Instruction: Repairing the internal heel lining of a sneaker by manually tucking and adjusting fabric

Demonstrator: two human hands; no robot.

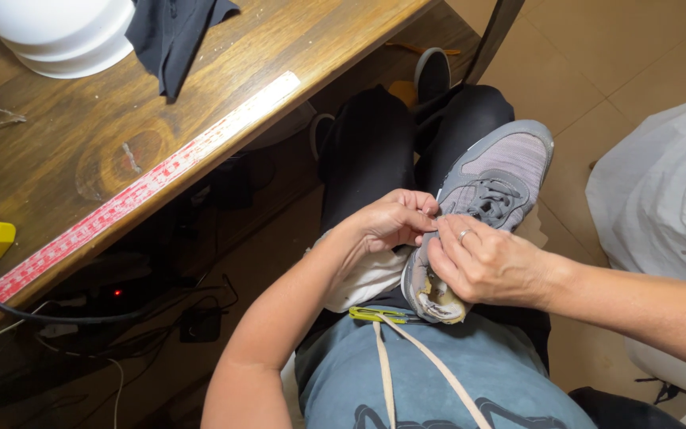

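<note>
Hands, left hand [391, 221] and right hand [482, 266], both pinching grey sneaker [486, 199] on lap.

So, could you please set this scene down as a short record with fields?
left hand: pinching at the collar of the grey shoe
right hand: wrapped around the shoe's worn heel, ring on one finger
shoe: resting on the lap, toe pointing away
table: wooden, with a red-and-white ruler along its edge
also on table: white bowl, dark cloth
</note>
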